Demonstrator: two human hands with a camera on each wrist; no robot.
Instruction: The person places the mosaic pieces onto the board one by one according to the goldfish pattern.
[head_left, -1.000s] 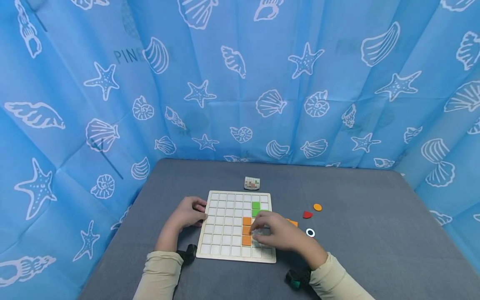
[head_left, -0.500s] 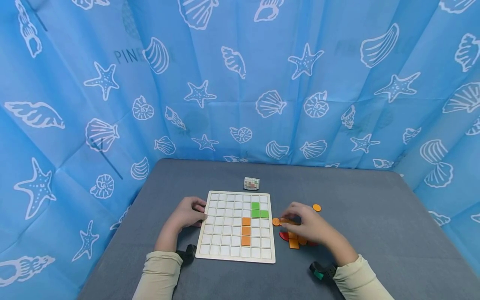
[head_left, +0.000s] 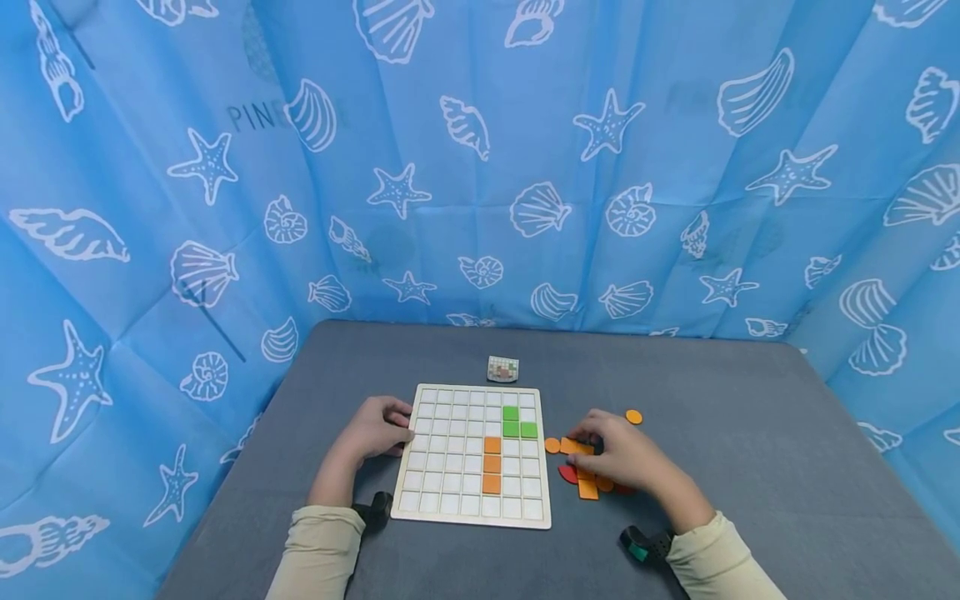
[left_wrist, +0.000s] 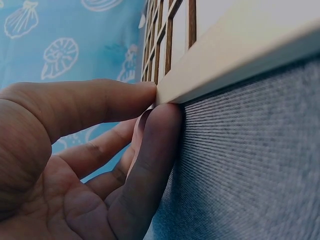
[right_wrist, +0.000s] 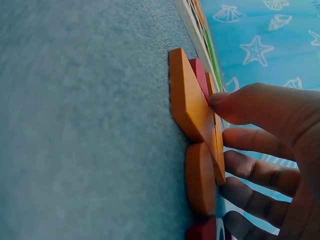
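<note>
A square wooden board (head_left: 442, 510) with a grid of white cells lies flat on the table. Three orange squares (head_left: 492, 464) stand in one column of it, and green squares (head_left: 511, 429) form an L near its upper right. At the board's left edge, my left hand (head_left: 375, 427) pinches the rim between thumb (left_wrist: 105, 102) and a finger. My right hand (head_left: 618, 450) is over a loose pile right of the board. Its thumb (right_wrist: 240, 105) touches the orange pieces (right_wrist: 192, 100), while the other fingers (right_wrist: 250, 140) spread beside them. Part of the pile is hidden beneath this hand.
A small pattern card (head_left: 502, 369) lies behind the board. Near the right hand are an orange disc (head_left: 633, 417), another orange disc (head_left: 552, 446) and a red piece (head_left: 568, 474). A blue shell-print curtain (head_left: 480, 167) hangs behind the grey table (head_left: 712, 417).
My right hand has moved right, off the board and down to the loose pile, uncovering the board's right side. My left hand has stayed at the board's left edge.
</note>
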